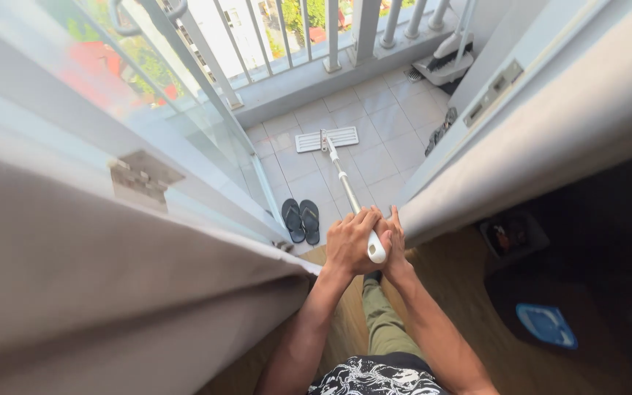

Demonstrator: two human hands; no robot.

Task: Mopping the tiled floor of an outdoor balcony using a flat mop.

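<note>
A flat white mop (326, 139) rests with its rectangular head on the grey balcony tiles, and its metal pole (345, 183) runs back toward me. My left hand (349, 241) wraps the top of the pole. My right hand (395, 245) grips the white handle end (376, 249) just beside it. Both hands touch each other in the doorway.
Dark flip-flops (301, 220) lie on the tiles left of the pole. An open glass door (184, 124) stands at left, a white wall (535, 124) at right. A railing (330, 36) closes the balcony, with a white appliance (444, 62) in the far corner. A blue item (546, 325) lies indoors.
</note>
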